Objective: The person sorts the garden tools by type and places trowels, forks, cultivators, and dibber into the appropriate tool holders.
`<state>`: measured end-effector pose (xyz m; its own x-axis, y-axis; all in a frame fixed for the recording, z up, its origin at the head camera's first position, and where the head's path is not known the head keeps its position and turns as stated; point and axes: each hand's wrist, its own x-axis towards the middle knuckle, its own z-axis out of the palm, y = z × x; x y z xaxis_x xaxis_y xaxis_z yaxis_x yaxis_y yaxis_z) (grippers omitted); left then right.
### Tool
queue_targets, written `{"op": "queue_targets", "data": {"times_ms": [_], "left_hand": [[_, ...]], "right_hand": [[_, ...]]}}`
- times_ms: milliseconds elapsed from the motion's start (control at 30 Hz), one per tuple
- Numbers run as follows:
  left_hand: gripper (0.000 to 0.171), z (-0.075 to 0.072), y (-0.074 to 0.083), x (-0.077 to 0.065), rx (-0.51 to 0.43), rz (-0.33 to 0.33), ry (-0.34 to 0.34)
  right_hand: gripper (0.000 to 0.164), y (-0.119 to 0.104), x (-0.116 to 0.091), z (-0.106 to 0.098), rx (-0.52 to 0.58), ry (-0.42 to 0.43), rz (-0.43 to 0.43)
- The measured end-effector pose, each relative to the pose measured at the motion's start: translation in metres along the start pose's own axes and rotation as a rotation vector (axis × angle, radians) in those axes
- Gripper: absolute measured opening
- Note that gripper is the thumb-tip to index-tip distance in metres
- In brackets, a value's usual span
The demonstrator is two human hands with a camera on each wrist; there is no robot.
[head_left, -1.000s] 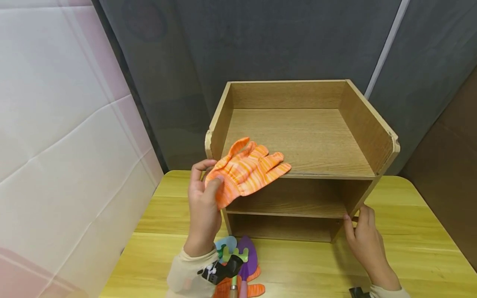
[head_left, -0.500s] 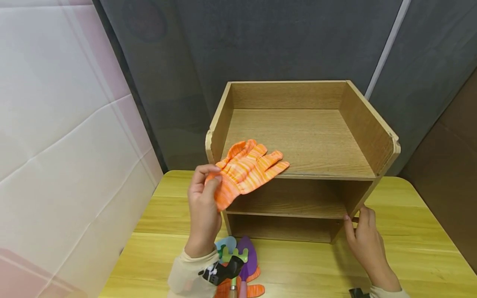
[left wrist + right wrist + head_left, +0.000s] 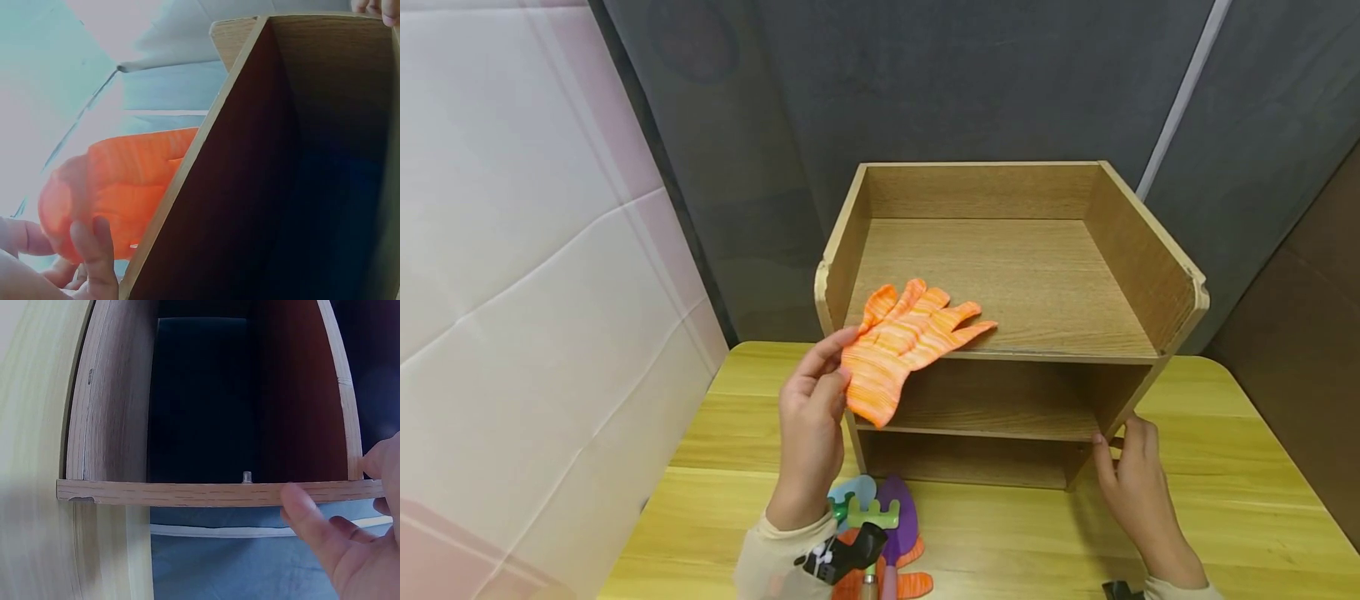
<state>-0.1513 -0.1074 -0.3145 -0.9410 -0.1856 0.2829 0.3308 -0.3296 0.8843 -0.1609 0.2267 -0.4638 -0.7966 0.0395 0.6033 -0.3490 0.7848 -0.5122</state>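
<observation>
My left hand [image 3: 812, 417] pinches an orange striped knit glove [image 3: 898, 350] by the side of its cuff, between thumb and fingers. The glove lies over the front edge of the top level of a small wooden shelf [image 3: 1007, 358], its fingers pointing inward over the board. In the left wrist view the glove [image 3: 131, 181] appears beyond the slanting shelf board, its cuff at my fingers. My right hand [image 3: 1138, 492] holds the shelf's right side panel near the middle board. In the right wrist view, fingertips [image 3: 297, 497] rest on that panel's edge.
In front of the shelf on the yellow wooden table [image 3: 1000, 542] lie a purple trowel [image 3: 895, 508], a green rake [image 3: 876, 515], a light-blue tool [image 3: 859, 487] and more orange knit fabric [image 3: 913, 585]. A white wall [image 3: 550, 250] stands left, a dark grey one [image 3: 970, 75] behind.
The glove has shifted slightly right, with its cuff spread flatter and swung away from my left palm. My left fingers now pinch the cuff's side. My right hand has stayed put.
</observation>
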Motion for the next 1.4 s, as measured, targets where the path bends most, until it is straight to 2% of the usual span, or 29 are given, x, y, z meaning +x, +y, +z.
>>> {"op": "queue_targets", "data": {"times_ms": [200, 400, 567, 800, 1133, 1400], "left_hand": [[0.041, 0.0002, 0.0021, -0.0027, 0.034, 0.000, -0.043], [0.049, 0.0005, 0.0032, -0.0032, 0.072, 0.028, -0.145], [0.051, 0.0000, 0.0029, -0.0016, 0.106, 0.022, -0.192], [0.065, -0.0009, 0.0020, -0.0002, 0.144, 0.025, -0.276], [0.081, -0.0003, 0.0017, 0.0011, 0.300, 0.042, -0.322], [0.082, 0.0034, -0.0023, 0.0017, 0.441, 0.160, -0.296]], "right_hand": [[0.047, 0.0016, 0.0002, 0.0004, 0.025, 0.017, -0.019], [0.048, 0.0021, 0.0003, 0.0005, 0.031, 0.021, -0.029], [0.048, 0.0016, 0.0001, 0.0009, 0.029, 0.031, -0.036], [0.044, 0.0017, 0.0002, 0.0016, 0.023, 0.022, -0.013], [0.044, -0.0010, -0.0014, 0.0012, -0.053, 0.010, 0.008], [0.043, -0.0001, -0.0030, 0.0011, -0.058, 0.008, 0.017]]}}
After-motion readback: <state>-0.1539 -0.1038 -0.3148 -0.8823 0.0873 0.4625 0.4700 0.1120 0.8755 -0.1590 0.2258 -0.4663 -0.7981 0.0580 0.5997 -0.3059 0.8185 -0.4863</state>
